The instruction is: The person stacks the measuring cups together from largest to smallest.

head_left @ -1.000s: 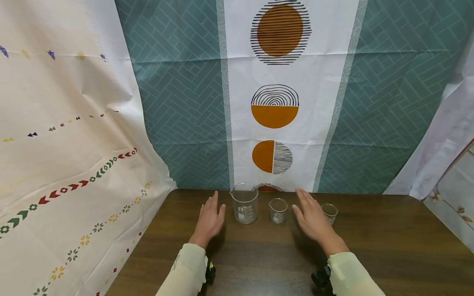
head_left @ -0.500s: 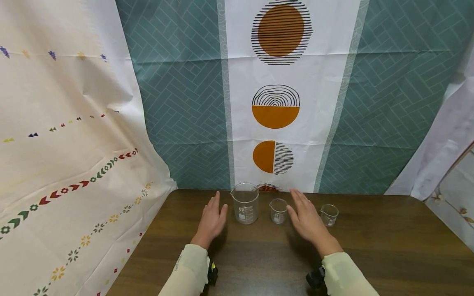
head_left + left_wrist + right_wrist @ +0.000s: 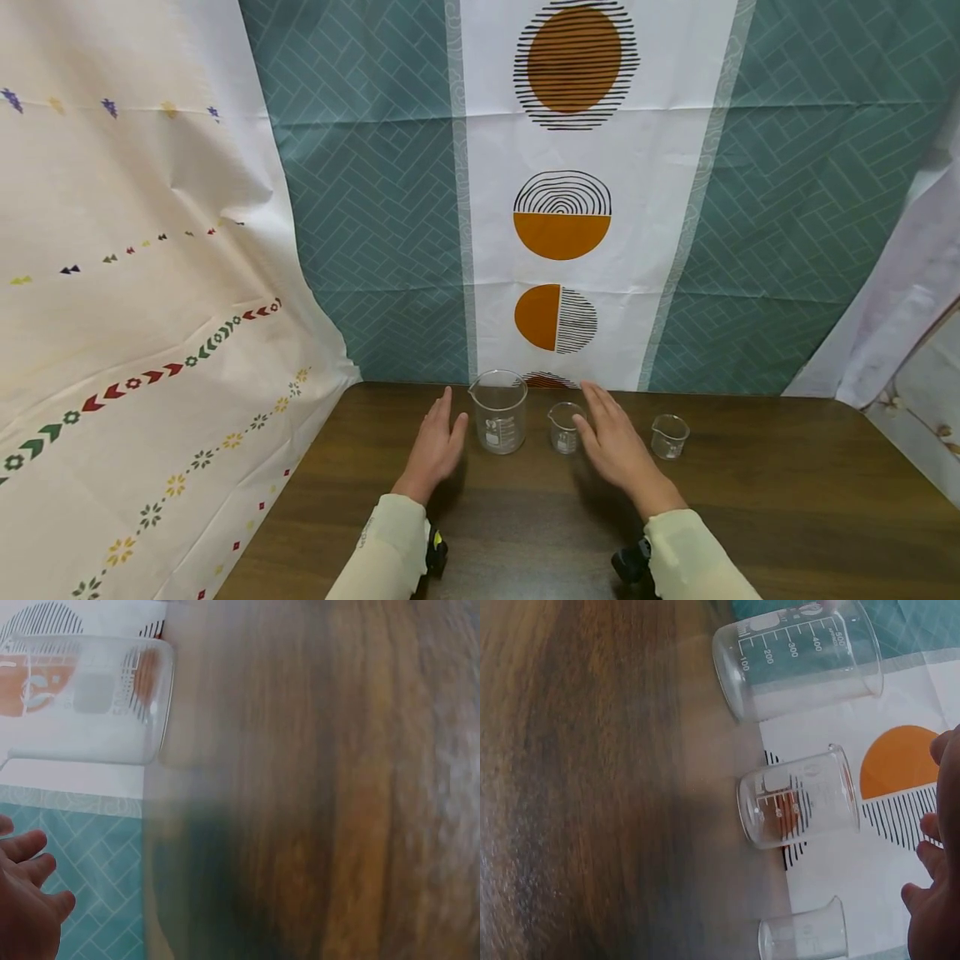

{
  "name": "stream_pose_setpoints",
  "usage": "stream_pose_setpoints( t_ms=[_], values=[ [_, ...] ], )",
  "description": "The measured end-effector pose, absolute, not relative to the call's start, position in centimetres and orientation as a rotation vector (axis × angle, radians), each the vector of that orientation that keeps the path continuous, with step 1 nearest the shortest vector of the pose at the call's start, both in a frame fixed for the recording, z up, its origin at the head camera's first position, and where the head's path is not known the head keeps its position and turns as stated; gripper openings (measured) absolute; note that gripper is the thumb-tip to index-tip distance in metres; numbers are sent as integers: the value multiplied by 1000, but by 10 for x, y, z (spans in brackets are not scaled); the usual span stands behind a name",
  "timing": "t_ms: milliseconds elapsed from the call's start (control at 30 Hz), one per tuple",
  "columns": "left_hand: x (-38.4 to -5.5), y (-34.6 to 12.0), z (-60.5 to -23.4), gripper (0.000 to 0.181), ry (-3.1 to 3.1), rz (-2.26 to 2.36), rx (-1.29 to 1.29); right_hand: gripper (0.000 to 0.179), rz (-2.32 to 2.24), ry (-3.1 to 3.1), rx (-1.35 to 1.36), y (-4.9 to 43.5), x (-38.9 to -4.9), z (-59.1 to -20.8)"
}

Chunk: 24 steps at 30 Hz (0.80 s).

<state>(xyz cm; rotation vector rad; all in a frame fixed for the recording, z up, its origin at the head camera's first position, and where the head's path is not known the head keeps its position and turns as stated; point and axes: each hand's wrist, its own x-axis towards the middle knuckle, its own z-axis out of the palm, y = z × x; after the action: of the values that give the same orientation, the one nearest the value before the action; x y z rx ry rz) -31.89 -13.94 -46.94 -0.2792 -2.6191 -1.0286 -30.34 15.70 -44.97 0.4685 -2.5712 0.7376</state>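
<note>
Three glass beakers stand upright in a row on the brown wooden table. The large beaker point(image 3: 501, 421) is leftmost, a smaller beaker point(image 3: 561, 435) is in the middle, and the smallest beaker point(image 3: 670, 438) is at the right. My left hand point(image 3: 435, 450), fingers extended, is just left of the large beaker and holds nothing. With fingers straight, my right hand point(image 3: 618, 454) overlaps the middle beaker's right edge in the head view. The right wrist view shows the middle beaker point(image 3: 799, 801) apart from the right hand point(image 3: 939, 870). White graduations mark the large beaker point(image 3: 799, 664).
Behind the table point(image 3: 525, 517) hangs a green and white cloth point(image 3: 375, 208) with orange circles. A cream patterned cloth point(image 3: 150, 333) borders the left side, and pale fabric point(image 3: 892, 308) hangs at the right.
My right hand has moved left, away from the smallest beaker and over to the middle one, uncovering the smallest. My left hand has shifted slightly right. The beakers stay in place.
</note>
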Motion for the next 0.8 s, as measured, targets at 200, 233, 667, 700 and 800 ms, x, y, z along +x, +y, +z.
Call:
stream_pose_setpoints(
  t_ms=[200, 233, 667, 700, 800],
  values=[
    [-320, -138, -471, 62, -2653, -1075, -255, 58, 744, -2578, 511, 147, -305, -448],
    [-320, -137, -471, 62, -2656, -1076, -253, 58, 746, -2577, 518, 145, -306, -447],
    [-320, -133, -471, 63, -2632, -1142, -245, 59, 784, -2578, 549, 128, -308, -446],
    [-321, -132, -470, 63, -2631, -1149, -246, 60, 788, -2579, 550, 127, -309, -446],
    [-321, -131, -469, 63, -2633, -1164, -244, 60, 802, -2587, 554, 125, -309, -448]
  ],
)
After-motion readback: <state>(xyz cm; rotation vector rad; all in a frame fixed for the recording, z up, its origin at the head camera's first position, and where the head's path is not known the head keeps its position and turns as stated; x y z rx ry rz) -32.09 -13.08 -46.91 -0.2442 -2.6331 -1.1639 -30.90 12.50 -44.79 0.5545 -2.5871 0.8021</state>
